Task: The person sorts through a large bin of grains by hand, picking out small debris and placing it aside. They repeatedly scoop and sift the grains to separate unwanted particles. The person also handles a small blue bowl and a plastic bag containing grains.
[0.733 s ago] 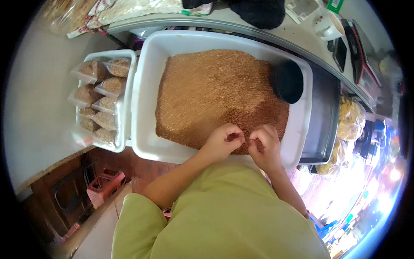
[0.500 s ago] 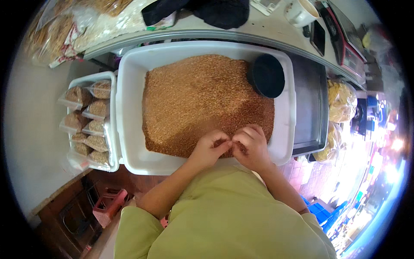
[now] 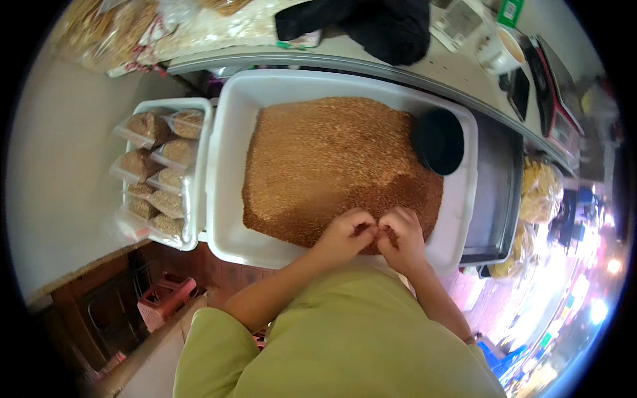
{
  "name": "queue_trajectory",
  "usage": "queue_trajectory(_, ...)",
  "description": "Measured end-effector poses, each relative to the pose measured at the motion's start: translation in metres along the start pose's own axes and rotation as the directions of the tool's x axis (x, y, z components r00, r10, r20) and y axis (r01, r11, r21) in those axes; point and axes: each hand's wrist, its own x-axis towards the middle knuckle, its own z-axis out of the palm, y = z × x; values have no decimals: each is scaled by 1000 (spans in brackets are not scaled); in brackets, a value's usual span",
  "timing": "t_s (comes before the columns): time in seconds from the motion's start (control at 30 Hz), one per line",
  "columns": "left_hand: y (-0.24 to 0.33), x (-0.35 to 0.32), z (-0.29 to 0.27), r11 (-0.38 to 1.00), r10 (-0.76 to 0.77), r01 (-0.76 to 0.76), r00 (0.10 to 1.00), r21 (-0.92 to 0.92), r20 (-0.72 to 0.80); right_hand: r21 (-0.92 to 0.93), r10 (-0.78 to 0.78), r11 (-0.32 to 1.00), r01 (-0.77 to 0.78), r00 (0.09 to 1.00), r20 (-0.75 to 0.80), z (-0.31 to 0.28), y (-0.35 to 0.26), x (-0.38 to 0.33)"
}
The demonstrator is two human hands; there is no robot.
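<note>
Both hands meet over the near edge of a heap of brown grains (image 3: 332,149), which fills much of a large white tub (image 3: 227,166). My left hand (image 3: 348,233) is closed, its thumb and fingertips pinched together. Right beside it, my right hand (image 3: 403,237) makes the same kind of pinch, and the fingertips of the two hands touch. Whatever lies between them is too small or hidden to make out. A dark round bowl (image 3: 438,140) rests on the grains at the tub's far right corner.
Left of the tub, a smaller white tray (image 3: 201,172) holds several clear bags of grains (image 3: 178,152). A grey metal tray (image 3: 494,186) lies on the right. Behind runs a table with black cloth (image 3: 391,30), a mug (image 3: 499,52), a phone (image 3: 519,93) and a scale (image 3: 561,123).
The whole view has shifted and tilted slightly, so the tub appears farther right. My hands stay pinched together at the same part of the heap.
</note>
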Motion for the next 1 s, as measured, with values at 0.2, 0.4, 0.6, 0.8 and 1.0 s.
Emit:
queue_trajectory(0.2,5,1,-5,966,133,-123,991,226,-32,43,116,991,-123,982,149,-2,8,-2)
queue_trajectory(0.4,-5,20,-12,920,274,-236,958,314,-82,9,257,965,-261,955,150,-3,14,-2)
queue_trajectory(0.6,-18,59,-81,901,260,-103,905,421,-336,-13,286,958,-286,955,76,-10,20,-2)
queue_trajectory(0.8,-89,93,-202,949,55,217,601,229,-797,-24,340,940,-340,940,-6,-15,34,-15)
queue_trajectory(1.0,-98,147,-204,949,-33,221,780,225,-625,-53,395,916,-397,918,-38,-20,39,-22)
